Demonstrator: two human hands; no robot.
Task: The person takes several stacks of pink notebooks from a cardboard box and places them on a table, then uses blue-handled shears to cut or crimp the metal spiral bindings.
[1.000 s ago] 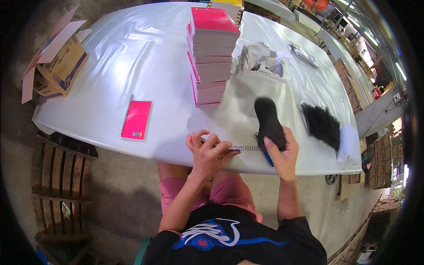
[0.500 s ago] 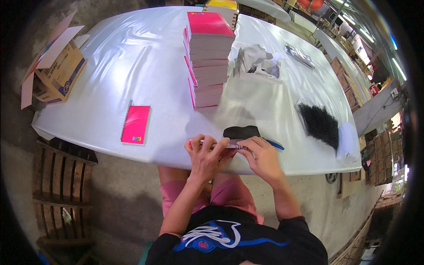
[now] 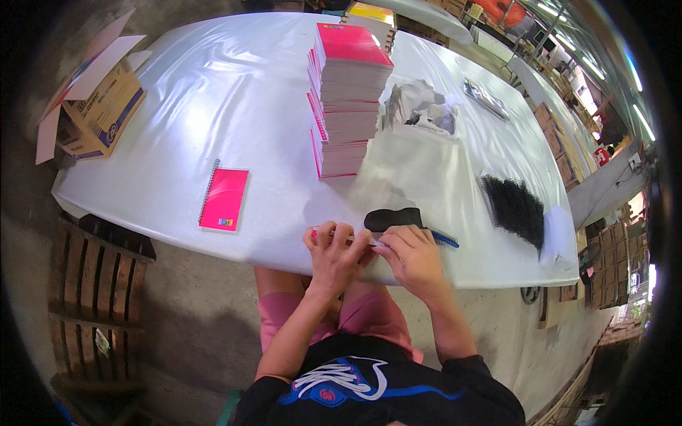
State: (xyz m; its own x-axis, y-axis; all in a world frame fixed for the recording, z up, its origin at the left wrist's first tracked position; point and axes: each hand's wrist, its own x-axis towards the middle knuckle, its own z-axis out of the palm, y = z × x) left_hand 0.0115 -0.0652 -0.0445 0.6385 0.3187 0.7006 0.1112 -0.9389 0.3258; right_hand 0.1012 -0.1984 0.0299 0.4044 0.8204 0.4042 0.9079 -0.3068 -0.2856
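Note:
Close to the table's near edge, both hands are closed on a thin notebook (image 3: 364,240), seen nearly edge-on with a bit of pink cover at its left end. My left hand (image 3: 332,254) grips its left part with curled fingers. At the right end, my right hand (image 3: 412,257) pinches it, and the fingertips hide most of that edge. Just beyond the right hand lies a black, long object (image 3: 393,219), with a blue tool (image 3: 446,239) sticking out beside the fingers. A finished-looking pink spiral notebook (image 3: 225,200) rests flat to the left.
A tall stack of pink-covered books (image 3: 352,106) stands at the table's middle, yellow-covered ones (image 3: 369,15) behind. Crumpled paper (image 3: 420,106) sits right of it. Black spiral coils (image 3: 515,207) and a white roll (image 3: 559,238) lie rightward. An opened carton (image 3: 103,113) stands far left.
My right hand has shifted slightly left and down along the notebook, covering more of its right end. The scene has moved slightly in the view.

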